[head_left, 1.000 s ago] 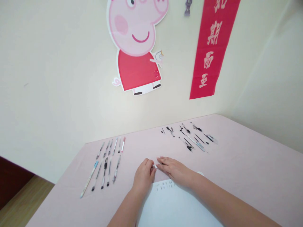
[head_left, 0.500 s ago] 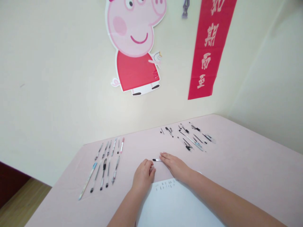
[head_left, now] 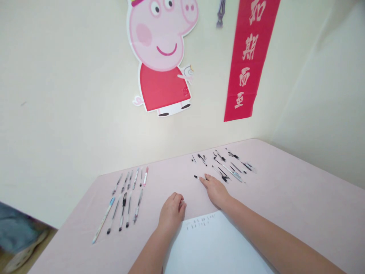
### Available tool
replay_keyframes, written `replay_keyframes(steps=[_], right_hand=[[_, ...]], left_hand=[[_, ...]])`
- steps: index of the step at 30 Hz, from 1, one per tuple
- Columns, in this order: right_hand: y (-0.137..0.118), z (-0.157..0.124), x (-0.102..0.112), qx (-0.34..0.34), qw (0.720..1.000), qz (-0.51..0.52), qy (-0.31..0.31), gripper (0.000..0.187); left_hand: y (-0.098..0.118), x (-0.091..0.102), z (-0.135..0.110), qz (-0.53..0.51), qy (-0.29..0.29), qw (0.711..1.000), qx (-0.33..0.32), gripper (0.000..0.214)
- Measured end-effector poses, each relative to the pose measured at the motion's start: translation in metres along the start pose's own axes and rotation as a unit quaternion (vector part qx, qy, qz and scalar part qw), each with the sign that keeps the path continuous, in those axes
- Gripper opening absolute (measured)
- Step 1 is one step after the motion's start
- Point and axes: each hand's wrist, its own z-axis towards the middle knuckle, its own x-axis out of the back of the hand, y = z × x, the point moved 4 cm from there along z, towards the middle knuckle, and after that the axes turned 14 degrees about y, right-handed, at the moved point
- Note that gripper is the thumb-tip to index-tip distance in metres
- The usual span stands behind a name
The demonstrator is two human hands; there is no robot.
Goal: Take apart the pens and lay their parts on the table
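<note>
My right hand (head_left: 217, 191) reaches out over the pink tabletop, its fingers closed on a slim pen (head_left: 196, 177). The pen's black end sticks out to the left of the fingertips; the rest is mostly covered. Nearer to me, my left hand (head_left: 172, 208) rests on the table with its fingers curled in. A pale bit shows at those fingertips, too small to name. Below both hands lies a white sheet of paper (head_left: 211, 247) with rows of small handwritten marks along its top. My right forearm crosses its right side.
Several pens (head_left: 123, 211) lie in two rows at the left of the table (head_left: 85, 213). Toward the back right, several pen parts (head_left: 225, 167), such as caps, refills and barrels, lie scattered. The wall stands behind. A person's leg and shoe (head_left: 21, 236) appear at lower left.
My right hand has moved away from me toward the scattered parts, carrying the pen. The left hand has stayed nearly in place. A person's leg and shoe have come into view at lower left.
</note>
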Motion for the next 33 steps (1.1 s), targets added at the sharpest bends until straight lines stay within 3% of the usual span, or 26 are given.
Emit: replay_keyframes(steps=[14, 33], right_hand=[[0.034, 0.015, -0.022, -0.058, 0.995, 0.007, 0.079, 0.059], [0.031, 0.021, -0.02, -0.112, 0.99, -0.004, 0.083, 0.055]], left_hand=[[0.001, 0.0, 0.0, -0.001, 0.002, 1.0, -0.005, 0.007], [0.004, 0.002, 0.0, 0.007, 0.001, 1.0, -0.004, 0.007]])
